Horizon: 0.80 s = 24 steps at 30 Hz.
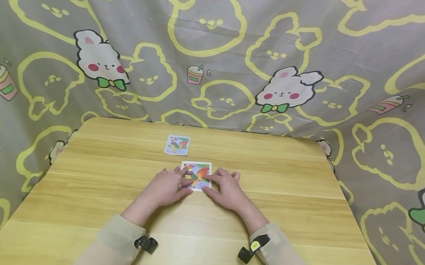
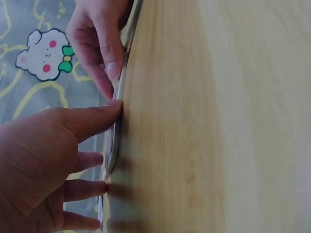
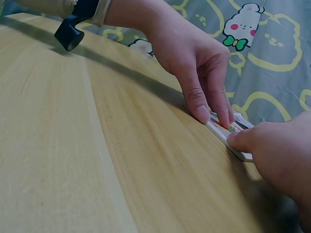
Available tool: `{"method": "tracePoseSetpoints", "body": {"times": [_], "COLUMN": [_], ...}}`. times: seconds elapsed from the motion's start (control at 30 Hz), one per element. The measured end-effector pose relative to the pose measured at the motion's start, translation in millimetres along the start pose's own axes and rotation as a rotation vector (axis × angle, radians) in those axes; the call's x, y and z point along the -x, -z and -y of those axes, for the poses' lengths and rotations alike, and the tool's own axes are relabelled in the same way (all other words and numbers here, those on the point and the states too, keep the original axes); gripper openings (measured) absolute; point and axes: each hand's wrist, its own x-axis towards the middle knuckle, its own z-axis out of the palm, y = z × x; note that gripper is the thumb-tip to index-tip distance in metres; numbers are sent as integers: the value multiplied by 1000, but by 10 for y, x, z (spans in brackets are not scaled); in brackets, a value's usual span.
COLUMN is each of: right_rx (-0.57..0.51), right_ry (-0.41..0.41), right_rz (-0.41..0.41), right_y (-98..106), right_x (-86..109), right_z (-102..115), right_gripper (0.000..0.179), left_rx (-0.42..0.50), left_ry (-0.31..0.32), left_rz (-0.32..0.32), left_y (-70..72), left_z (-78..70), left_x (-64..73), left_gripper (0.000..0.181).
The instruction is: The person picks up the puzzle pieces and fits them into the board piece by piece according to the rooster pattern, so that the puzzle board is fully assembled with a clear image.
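A thin square board [image 1: 201,170] with a colourful rooster picture and a white border lies flat on the wooden table. My left hand [image 1: 169,186] reaches over its left side, fingertips on the picture and thumb at the near edge. From the other side my right hand [image 1: 228,191] touches it, index finger on the rooster's tail and thumb by the near right corner. The left wrist view shows the left thumb [image 2: 99,119] straight along the board's edge, with the other fingers spread. In the right wrist view the left hand [image 3: 184,53] presses fingertips on the board beside my right thumb [image 3: 243,141].
Farther back on the table [image 1: 103,175] lies a paper card [image 1: 177,145] with a similar rooster picture. A grey cloth [image 1: 223,38] with rabbit and bear outlines hangs behind and beside the table. Black bands with small cameras [image 1: 253,249] sit at both cuffs.
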Motion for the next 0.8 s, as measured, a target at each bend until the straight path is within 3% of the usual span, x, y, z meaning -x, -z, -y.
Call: {"method": "tracePoseSetpoints", "body": {"times": [0.2,0.8], "right_rx": [-6,-45], "right_ry": [6,-26], "right_rz": [-4,40], "right_y": [10,57], "right_x": [3,-25], "right_z": [6,-14], "right_gripper": [43,38], "left_rx": [-9,50], "left_ry": [-64,-29], "left_rz": [-24,29], "left_y": [-57,-65], "left_z": [-68,-110], "left_x": [-57,-103], "left_gripper": [45,42]}}
